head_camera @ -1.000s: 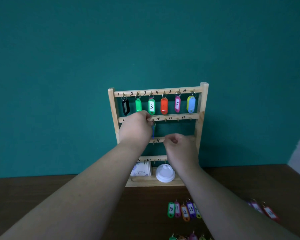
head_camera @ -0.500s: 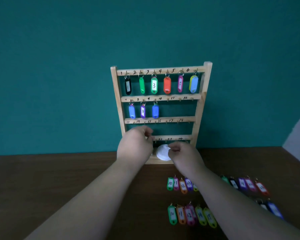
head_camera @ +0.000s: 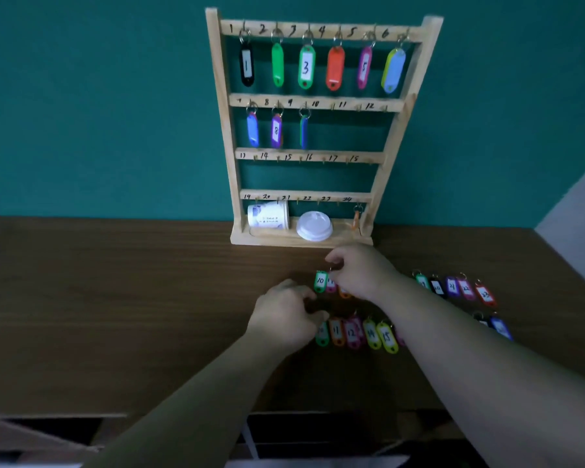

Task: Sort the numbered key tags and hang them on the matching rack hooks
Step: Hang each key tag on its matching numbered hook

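Note:
The wooden rack [head_camera: 399,106] stands against the teal wall, with tags on hooks 1 to 6 and three more on hooks 7 to 9, the last a blue tag [head_camera: 304,131]. On the table lies an upper row of tags starting with a green tag 10 [head_camera: 320,281]. My right hand [head_camera: 362,271] pinches at the ring at that tag's top and covers the rest of the row. A lower row of tags [head_camera: 372,334] lies nearer me. My left hand [head_camera: 284,315] hovers at its left end with fingers curled and nothing seen in them.
A paper cup [head_camera: 267,216] lies on its side on the rack's base beside a white lid [head_camera: 314,226]. An orange tag [head_camera: 356,221] hangs under hook 24. More tags [head_camera: 453,287] lie on the brown table [head_camera: 115,298] to the right. The table's front edge runs along the bottom.
Both hands dropped from the rack's second rail to the tags on the table. The blue tag stays hanging on hook 9. The view tilted down.

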